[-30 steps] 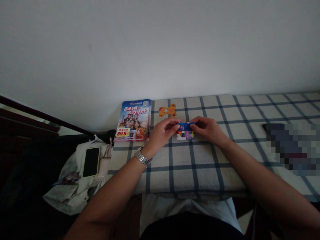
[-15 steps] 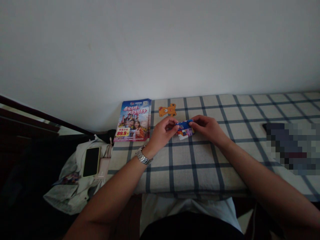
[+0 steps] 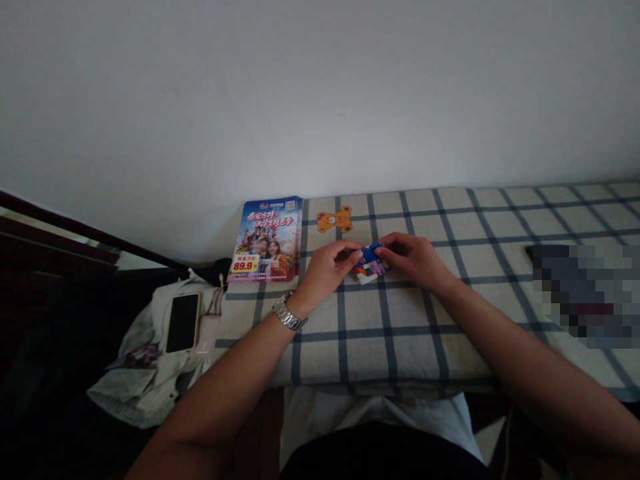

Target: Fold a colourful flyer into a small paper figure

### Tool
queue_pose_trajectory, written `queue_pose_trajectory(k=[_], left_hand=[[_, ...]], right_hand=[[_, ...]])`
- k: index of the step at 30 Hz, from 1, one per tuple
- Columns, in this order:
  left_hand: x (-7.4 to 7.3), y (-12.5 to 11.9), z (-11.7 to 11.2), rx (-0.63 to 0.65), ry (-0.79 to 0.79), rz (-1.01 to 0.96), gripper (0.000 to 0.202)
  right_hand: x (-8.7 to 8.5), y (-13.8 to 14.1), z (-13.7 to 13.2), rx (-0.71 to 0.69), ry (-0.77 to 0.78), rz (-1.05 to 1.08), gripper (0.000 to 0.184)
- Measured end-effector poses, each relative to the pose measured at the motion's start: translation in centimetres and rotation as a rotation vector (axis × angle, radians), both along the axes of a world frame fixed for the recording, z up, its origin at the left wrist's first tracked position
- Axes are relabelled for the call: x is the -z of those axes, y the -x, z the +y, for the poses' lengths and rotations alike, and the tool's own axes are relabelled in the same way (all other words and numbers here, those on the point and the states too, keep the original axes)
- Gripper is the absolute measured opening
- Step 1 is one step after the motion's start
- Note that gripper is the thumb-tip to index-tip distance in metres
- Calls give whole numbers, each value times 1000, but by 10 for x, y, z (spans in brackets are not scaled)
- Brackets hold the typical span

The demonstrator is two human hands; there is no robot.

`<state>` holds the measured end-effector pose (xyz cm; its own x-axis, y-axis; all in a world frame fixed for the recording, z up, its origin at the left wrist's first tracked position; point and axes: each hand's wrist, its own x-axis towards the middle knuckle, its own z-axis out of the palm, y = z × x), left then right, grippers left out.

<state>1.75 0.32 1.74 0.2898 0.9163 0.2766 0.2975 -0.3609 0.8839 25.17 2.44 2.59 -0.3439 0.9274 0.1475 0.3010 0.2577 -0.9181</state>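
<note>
Both of my hands pinch a small folded colourful paper [image 3: 371, 262] over the checked cloth [image 3: 410, 320]. My left hand [image 3: 327, 267], with a metal watch [image 3: 289, 313] on its wrist, grips the paper's left end with closed fingers. My right hand [image 3: 413, 259] grips its right end the same way. The paper is blue on top with red, white and purple print, tilted and partly hidden by my fingertips. An orange paper bear [image 3: 335, 219] lies just behind my hands.
A stack of printed flyers [image 3: 267, 239] lies at the cloth's far left corner by the white wall. Off the left edge, a phone [image 3: 183, 323] and a pink power bank [image 3: 205, 335] rest on crumpled fabric. A blurred dark item [image 3: 575, 293] lies at the right.
My hands have drawn closer together and the folded paper now shows smaller and more tilted between my fingertips. The arms have hardly shifted.
</note>
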Motion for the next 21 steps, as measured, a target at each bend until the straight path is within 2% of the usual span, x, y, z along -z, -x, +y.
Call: queue_pose_trajectory(k=[9, 16, 21], left_hand=[[2, 1, 1, -9, 16, 11, 15], [1, 1, 1, -30, -43, 10, 13], [1, 1, -2, -47, -58, 14, 13]], right_hand=[[0, 0, 0, -13, -18, -13, 30], [3, 0, 1, 10, 36, 62, 33], [6, -1, 1, 42, -37, 44, 32]])
